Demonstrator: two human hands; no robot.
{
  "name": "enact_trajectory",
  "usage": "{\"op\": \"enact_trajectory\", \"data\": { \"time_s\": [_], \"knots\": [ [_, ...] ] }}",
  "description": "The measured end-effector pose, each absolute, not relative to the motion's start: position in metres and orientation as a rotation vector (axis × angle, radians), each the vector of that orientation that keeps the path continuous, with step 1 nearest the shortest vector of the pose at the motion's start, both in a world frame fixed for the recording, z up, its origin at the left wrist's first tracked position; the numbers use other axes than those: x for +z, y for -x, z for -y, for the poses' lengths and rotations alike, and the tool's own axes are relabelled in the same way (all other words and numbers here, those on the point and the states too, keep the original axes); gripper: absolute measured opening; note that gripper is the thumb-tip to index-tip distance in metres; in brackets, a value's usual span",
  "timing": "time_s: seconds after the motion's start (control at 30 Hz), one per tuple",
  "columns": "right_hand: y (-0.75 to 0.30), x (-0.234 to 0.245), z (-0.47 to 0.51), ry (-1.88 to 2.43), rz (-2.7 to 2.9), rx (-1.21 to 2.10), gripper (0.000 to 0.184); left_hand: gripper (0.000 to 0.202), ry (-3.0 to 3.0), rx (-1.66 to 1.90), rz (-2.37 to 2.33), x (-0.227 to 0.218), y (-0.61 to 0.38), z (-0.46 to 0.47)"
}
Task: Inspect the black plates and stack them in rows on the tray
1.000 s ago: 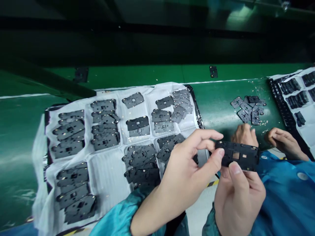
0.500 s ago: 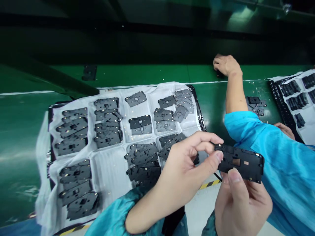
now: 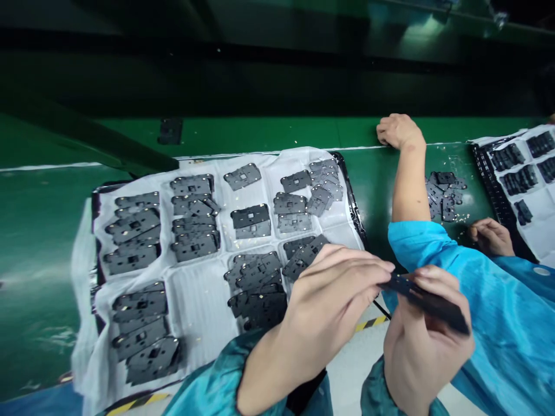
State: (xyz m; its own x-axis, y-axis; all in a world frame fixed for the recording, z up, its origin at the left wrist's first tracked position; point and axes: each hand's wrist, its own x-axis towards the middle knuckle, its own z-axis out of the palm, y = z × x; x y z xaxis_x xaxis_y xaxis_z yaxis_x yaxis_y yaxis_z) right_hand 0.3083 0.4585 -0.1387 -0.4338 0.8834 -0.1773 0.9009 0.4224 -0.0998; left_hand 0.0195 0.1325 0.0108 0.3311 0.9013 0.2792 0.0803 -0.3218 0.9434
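Observation:
Between my two hands is a thin black plastic plate [image 3: 437, 303], tilted so that mostly its edge shows. The fingers of my left hand [image 3: 329, 294] pinch its left end. My right hand [image 3: 427, 352] is wrapped round its middle and right part, with the thumb hidden behind the fingers and plate. Below and left of my hands lies a white-lined tray [image 3: 197, 309] with several compartments. Stacks of similar black plates [image 3: 255, 271] fill most of them, some lying askew.
A co-worker's bare forearm [image 3: 411, 179] and blue sleeve [image 3: 489, 294] reach in on the right, close to my hands. Loose plates [image 3: 446, 193] lie on the green table [image 3: 39, 231]. Another lined tray [image 3: 541, 237] stands at far right. A single plate [image 3: 170, 131] lies at the back.
The plate in my hands has turned from showing its broad face to nearly edge-on. The co-worker's far hand has lowered slightly, and their other hand shows more fully.

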Motion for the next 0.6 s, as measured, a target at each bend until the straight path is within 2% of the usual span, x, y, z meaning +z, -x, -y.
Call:
{"op": "enact_trajectory", "data": {
  "time_s": [0.17,0.33,0.43,0.5,0.57,0.6],
  "knots": [
    [-0.319,-0.131,-0.453,-1.741,-2.456,-0.319,0.052,0.021,-1.751,1.307,-0.841,0.010,-0.018,-0.128],
    [-0.313,-0.122,-0.441,-1.882,-2.409,-0.338,0.058,0.019,-1.600,1.294,-0.917,0.014,-0.014,-0.123],
    [-0.293,-0.109,-0.435,-2.124,-2.315,-0.440,0.059,0.021,-1.500,1.254,-0.901,0.013,-0.012,-0.119],
    [-0.281,-0.093,-0.421,-2.454,-2.163,-0.646,0.058,0.029,-1.438,1.261,-0.885,0.011,-0.011,-0.116],
    [-0.281,-0.070,-0.388,-2.872,-1.933,-1.040,0.057,0.038,-1.393,1.281,-0.879,0.009,-0.012,-0.112],
    [-0.287,-0.059,-0.364,-3.077,-1.801,-1.343,0.055,0.041,-1.379,1.290,-0.885,0.008,-0.012,-0.110]
  ]
}}
